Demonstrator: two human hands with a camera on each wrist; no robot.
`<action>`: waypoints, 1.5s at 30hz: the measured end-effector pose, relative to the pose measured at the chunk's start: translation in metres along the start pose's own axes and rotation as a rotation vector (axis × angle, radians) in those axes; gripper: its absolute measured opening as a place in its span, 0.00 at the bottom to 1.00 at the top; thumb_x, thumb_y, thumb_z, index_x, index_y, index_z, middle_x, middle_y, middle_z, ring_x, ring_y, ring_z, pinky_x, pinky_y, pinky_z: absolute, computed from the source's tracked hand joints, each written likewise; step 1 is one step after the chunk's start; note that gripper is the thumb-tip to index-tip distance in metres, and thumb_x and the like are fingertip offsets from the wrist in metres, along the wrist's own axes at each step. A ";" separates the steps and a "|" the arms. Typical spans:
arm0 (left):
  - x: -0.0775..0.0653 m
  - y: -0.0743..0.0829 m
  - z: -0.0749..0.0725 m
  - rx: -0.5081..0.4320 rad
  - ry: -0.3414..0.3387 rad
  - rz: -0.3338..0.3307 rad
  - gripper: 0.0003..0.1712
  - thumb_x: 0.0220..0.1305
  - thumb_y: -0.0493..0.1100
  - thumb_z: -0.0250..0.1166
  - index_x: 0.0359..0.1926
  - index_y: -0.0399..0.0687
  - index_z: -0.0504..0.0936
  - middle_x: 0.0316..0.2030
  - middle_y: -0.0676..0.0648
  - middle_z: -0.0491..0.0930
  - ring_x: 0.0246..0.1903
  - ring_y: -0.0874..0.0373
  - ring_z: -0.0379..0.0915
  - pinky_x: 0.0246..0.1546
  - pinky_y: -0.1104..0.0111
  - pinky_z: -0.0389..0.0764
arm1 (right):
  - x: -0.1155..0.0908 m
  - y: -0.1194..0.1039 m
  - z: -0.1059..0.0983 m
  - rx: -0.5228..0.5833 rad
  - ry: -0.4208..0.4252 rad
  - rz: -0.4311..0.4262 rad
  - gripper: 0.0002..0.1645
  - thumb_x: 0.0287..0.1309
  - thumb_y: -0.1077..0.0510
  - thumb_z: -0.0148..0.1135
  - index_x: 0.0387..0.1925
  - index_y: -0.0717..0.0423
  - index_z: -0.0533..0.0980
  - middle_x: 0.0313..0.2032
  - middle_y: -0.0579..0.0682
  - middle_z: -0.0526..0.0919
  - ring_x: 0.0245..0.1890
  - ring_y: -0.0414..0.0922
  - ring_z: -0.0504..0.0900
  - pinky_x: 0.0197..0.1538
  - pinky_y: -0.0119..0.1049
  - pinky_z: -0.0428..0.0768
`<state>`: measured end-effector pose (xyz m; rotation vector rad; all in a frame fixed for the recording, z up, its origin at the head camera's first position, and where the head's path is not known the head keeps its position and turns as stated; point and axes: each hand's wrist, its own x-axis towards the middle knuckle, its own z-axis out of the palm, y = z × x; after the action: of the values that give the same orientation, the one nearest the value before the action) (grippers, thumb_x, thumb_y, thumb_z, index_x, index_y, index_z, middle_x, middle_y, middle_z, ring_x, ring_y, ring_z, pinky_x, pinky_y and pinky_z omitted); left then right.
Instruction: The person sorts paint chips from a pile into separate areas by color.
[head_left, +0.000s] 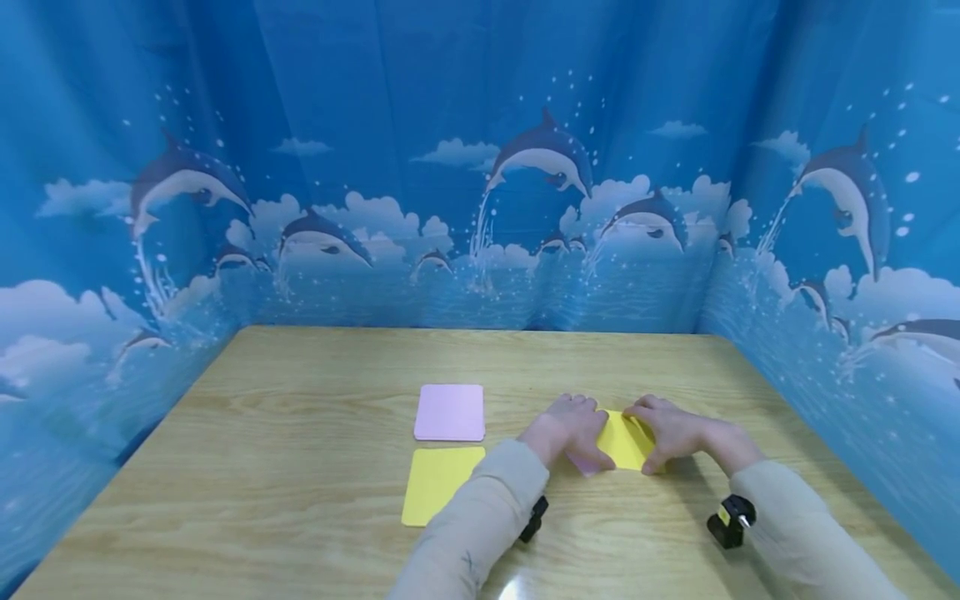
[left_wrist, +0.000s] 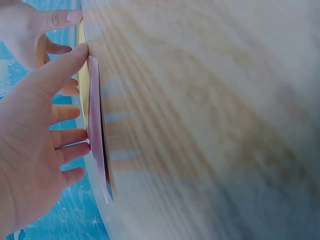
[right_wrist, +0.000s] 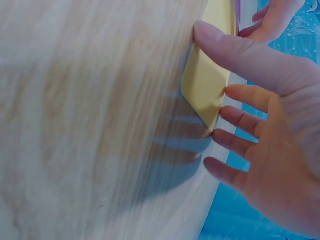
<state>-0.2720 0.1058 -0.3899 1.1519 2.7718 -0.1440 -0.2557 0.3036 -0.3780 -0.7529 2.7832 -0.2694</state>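
On the right part of the table, both hands are at a yellow square sheet that bulges and creases between them. My left hand holds its left side, thumb at the near edge and fingers toward the far edge. Partly under that hand lies a lilac square sheet, mostly hidden; its raised, curved edge shows in the left wrist view. My right hand grips the yellow sheet's right side. In the right wrist view its thumb presses the near edge while fingertips touch the far edge.
Left of the hands lie another lilac square and, nearer, another yellow square, both flat with rounded corners. The left forearm overlaps that yellow square. A wood-grain table carries everything, with a blue dolphin curtain around it.
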 end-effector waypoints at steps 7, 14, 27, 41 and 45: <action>-0.003 0.000 -0.004 -0.006 0.008 0.003 0.38 0.53 0.72 0.57 0.58 0.57 0.71 0.51 0.55 0.71 0.52 0.62 0.65 0.60 0.67 0.62 | 0.005 -0.004 -0.005 0.001 -0.067 0.060 0.57 0.27 0.49 0.78 0.60 0.69 0.64 0.49 0.59 0.67 0.47 0.54 0.68 0.52 0.53 0.71; -0.002 0.000 -0.003 -0.003 -0.009 0.007 0.38 0.52 0.73 0.57 0.58 0.58 0.71 0.53 0.57 0.71 0.52 0.63 0.65 0.61 0.67 0.61 | 0.005 -0.009 -0.004 0.019 -0.082 0.124 0.61 0.25 0.50 0.80 0.62 0.67 0.61 0.48 0.57 0.65 0.44 0.51 0.66 0.49 0.49 0.72; 0.002 0.003 0.002 -0.001 -0.019 0.006 0.38 0.51 0.73 0.59 0.58 0.59 0.72 0.51 0.58 0.72 0.52 0.63 0.66 0.62 0.67 0.60 | 0.002 -0.010 0.003 -0.029 -0.071 0.124 0.61 0.26 0.44 0.79 0.62 0.67 0.62 0.51 0.59 0.67 0.47 0.53 0.67 0.51 0.54 0.70; 0.003 0.002 0.000 0.018 -0.036 -0.016 0.38 0.50 0.74 0.58 0.57 0.61 0.72 0.51 0.59 0.71 0.52 0.64 0.66 0.61 0.68 0.60 | 0.002 -0.021 0.001 -0.168 -0.066 0.103 0.63 0.27 0.36 0.76 0.61 0.67 0.63 0.53 0.61 0.67 0.51 0.59 0.66 0.51 0.59 0.64; 0.002 0.001 -0.001 0.001 -0.039 -0.030 0.45 0.48 0.77 0.58 0.62 0.59 0.67 0.56 0.57 0.68 0.57 0.62 0.64 0.64 0.66 0.58 | 0.003 -0.022 -0.001 -0.158 -0.047 0.078 0.60 0.29 0.38 0.75 0.61 0.69 0.63 0.54 0.63 0.67 0.53 0.62 0.66 0.53 0.61 0.66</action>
<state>-0.2724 0.1079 -0.3891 1.0968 2.7561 -0.1696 -0.2479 0.2835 -0.3719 -0.6744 2.8051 -0.0172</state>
